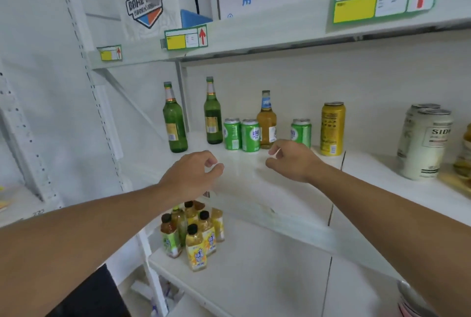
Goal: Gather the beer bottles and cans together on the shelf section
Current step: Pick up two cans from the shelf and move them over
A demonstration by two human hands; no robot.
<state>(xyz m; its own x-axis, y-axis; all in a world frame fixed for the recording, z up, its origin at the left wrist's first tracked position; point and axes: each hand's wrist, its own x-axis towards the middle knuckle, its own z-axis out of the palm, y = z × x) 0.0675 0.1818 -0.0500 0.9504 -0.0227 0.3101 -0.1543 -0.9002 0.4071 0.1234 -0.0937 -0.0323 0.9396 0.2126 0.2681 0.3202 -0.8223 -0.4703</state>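
Reaching over the white middle shelf (254, 176), left hand (190, 172) and right hand (293, 160) hang loosely curled, grasping nothing. Landmark: amber glass beer bottle with blue neck label (266, 120). Touching its left: two green cans (241, 134); further left, two green glass bottles (193, 114). Right of it, apart: third green can (301, 132), then tall yellow can (332, 128). Advice: slide the right-side strays leftward upright, gripping low. Containers: none on this shelf.
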